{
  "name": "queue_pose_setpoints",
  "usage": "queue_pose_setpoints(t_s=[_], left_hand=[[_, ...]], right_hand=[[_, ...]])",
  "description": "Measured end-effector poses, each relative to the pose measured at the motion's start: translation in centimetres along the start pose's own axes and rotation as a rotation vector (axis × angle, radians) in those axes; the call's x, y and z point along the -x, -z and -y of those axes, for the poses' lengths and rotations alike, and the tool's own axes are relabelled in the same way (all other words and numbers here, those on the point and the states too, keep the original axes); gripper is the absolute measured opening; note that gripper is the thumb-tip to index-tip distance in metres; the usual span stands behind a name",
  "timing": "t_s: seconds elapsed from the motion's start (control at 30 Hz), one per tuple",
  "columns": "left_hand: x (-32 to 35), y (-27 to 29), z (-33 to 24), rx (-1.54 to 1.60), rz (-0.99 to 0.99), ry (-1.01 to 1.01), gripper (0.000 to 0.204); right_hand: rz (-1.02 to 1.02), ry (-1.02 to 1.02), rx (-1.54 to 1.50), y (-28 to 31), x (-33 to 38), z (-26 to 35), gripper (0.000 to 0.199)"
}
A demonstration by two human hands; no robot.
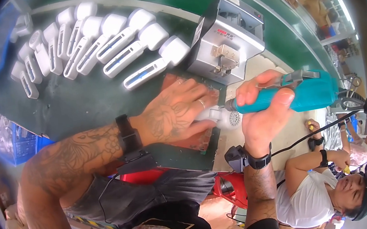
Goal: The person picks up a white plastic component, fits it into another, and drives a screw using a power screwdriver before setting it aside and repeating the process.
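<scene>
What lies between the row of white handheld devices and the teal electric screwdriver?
In the head view, the grey metal machine stands between the white devices and the teal screwdriver.

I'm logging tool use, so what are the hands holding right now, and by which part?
The right hand grips a teal electric screwdriver around its body. The left hand presses flat on a white part.

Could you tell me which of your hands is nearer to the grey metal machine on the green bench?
Left. The left hand lies just below the grey metal machine; the right hand is lower.
</scene>
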State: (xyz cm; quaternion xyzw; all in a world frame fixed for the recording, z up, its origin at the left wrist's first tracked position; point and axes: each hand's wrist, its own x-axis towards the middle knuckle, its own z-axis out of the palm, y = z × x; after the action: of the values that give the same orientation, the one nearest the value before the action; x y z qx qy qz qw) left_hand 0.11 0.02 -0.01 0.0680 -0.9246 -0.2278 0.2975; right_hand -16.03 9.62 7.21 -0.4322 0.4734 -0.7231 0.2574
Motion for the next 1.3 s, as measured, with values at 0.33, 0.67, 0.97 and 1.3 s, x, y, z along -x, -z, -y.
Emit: queue_pose_setpoints(t_s=[0.33,0.67,0.97,1.3], left_hand=[[-0.1,-0.1,-0.3,-0.026,-0.028,-0.007,0.050],[-0.1,-0.1,-0.3,-0.056,-0.030,-0.013,0.051],[0.0,-0.2,-0.1,-0.060,0.017,0.025,0.044],[0.5,0.0,-0.3,0.007,-0.011,0.018,0.042]], right_hand=[[0.035,0.017,0.059,0.4,0.1,-1.8,0.060],[0.037,-0.003,0.046,-0.1,0.1,-1.8,0.049],[-0.084,0.137,0.181,-2.0,-5.9,-1.3,0.044],[-0.034,0.049,0.164,-2.3,-5.5,-2.6,0.035]])
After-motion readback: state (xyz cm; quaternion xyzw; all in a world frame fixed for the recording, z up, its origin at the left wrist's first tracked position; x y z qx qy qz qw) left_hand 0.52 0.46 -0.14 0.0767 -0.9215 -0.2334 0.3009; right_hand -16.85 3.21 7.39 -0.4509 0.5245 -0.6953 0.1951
